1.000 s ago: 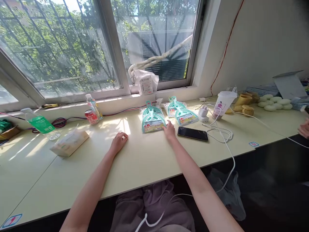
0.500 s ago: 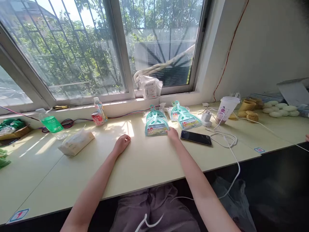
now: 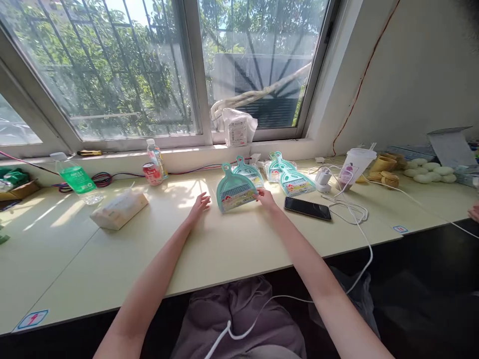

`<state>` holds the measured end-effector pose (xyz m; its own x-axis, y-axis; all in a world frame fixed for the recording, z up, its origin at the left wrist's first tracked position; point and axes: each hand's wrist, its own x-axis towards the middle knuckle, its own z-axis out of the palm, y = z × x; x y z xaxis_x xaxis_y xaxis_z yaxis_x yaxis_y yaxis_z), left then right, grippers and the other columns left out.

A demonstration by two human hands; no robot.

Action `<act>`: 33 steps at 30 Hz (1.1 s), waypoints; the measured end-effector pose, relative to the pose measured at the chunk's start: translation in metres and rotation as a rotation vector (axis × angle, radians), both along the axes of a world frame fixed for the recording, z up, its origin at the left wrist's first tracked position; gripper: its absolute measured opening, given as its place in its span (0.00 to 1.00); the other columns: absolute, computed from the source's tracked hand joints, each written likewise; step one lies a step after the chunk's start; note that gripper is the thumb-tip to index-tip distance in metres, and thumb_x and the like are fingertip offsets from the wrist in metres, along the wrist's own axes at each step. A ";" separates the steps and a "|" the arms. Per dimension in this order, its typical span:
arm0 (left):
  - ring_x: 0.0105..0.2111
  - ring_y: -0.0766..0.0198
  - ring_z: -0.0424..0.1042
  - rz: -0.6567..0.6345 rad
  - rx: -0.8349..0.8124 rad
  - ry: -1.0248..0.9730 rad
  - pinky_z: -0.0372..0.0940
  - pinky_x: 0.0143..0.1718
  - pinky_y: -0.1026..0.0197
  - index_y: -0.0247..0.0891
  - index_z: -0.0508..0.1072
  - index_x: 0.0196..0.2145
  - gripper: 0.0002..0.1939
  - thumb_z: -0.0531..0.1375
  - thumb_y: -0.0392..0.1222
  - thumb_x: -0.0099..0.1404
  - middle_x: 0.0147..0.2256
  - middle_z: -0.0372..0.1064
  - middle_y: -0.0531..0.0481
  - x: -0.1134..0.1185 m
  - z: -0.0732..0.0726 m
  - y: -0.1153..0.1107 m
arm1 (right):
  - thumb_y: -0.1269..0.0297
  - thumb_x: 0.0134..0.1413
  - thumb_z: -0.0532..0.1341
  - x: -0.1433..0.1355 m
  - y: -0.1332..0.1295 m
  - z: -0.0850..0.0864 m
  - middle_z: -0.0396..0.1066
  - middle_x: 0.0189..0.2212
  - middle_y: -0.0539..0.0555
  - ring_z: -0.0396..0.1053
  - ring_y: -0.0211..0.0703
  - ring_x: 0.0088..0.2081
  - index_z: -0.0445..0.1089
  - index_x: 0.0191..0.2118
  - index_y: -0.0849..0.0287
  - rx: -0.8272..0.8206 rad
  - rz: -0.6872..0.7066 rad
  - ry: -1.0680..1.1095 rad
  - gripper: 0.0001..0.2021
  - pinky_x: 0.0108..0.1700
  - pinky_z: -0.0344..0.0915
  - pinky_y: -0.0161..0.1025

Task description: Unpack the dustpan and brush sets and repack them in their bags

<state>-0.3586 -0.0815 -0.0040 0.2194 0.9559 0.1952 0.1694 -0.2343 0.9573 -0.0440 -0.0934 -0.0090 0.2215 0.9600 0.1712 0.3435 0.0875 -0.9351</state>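
Note:
My right hand (image 3: 266, 199) grips the right lower corner of a teal mini dustpan set (image 3: 235, 192), which is raised and tilted on the table, with its brush bristles and a printed label showing. Just left of that set, my left hand (image 3: 200, 203) is open, its fingers apart and touching nothing I can see. Behind the held dustpan lies a second teal dustpan set (image 3: 248, 171), partly hidden. Two more sets overlap to the right: a front dustpan set (image 3: 297, 183) and a rear dustpan set (image 3: 276, 167) in clear wrapping.
Right of my right hand lie a black phone (image 3: 307, 208), a white charger (image 3: 323, 178) with looping cables, and a plastic cup (image 3: 354, 167). On the left stand a tissue pack (image 3: 120, 209), a green-labelled bottle (image 3: 79, 182) and a red can (image 3: 152, 174). Another person's hand (image 3: 474, 213) shows at the right edge.
My right hand has lifted and tilted the front dustpan set off the one behind, shifting it slightly left. My left hand has moved forward and right, and its fingers have opened.

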 end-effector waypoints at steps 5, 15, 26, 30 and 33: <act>0.39 0.56 0.75 -0.164 -0.130 -0.155 0.69 0.42 0.53 0.37 0.71 0.47 0.30 0.64 0.61 0.54 0.39 0.76 0.44 -0.001 0.010 -0.009 | 0.66 0.52 0.60 -0.034 -0.012 -0.003 0.76 0.40 0.54 0.71 0.42 0.39 0.73 0.46 0.59 0.069 0.262 -0.011 0.14 0.46 0.68 0.42; 0.35 0.59 0.73 -0.030 -0.141 -0.163 0.67 0.40 0.55 0.36 0.71 0.37 0.22 0.65 0.56 0.53 0.34 0.74 0.48 -0.001 0.010 -0.018 | 0.65 0.66 0.51 -0.073 -0.056 0.024 0.71 0.50 0.57 0.64 0.49 0.54 0.67 0.52 0.56 0.493 0.268 -0.661 0.13 0.56 0.58 0.45; 0.32 0.62 0.73 0.027 -0.175 -0.306 0.68 0.35 0.59 0.36 0.69 0.36 0.19 0.66 0.52 0.53 0.33 0.72 0.49 0.000 0.008 -0.013 | 0.63 0.67 0.51 -0.085 -0.053 0.015 0.76 0.37 0.56 0.70 0.45 0.42 0.75 0.35 0.58 0.346 0.362 -0.688 0.16 0.46 0.62 0.38; 0.36 0.60 0.74 0.030 -0.212 -0.416 0.70 0.38 0.57 0.37 0.68 0.37 0.16 0.65 0.49 0.56 0.35 0.73 0.48 -0.001 0.004 -0.007 | 0.61 0.66 0.51 -0.078 -0.043 0.010 0.78 0.34 0.54 0.71 0.42 0.37 0.76 0.32 0.59 0.230 0.371 -0.458 0.18 0.44 0.65 0.37; 0.40 0.58 0.74 0.005 -0.250 -0.494 0.70 0.44 0.54 0.36 0.68 0.38 0.14 0.62 0.47 0.59 0.37 0.74 0.47 -0.001 -0.001 -0.004 | 0.58 0.65 0.52 -0.077 -0.037 0.005 0.78 0.34 0.53 0.71 0.40 0.34 0.76 0.35 0.59 0.116 0.376 -0.257 0.17 0.39 0.66 0.36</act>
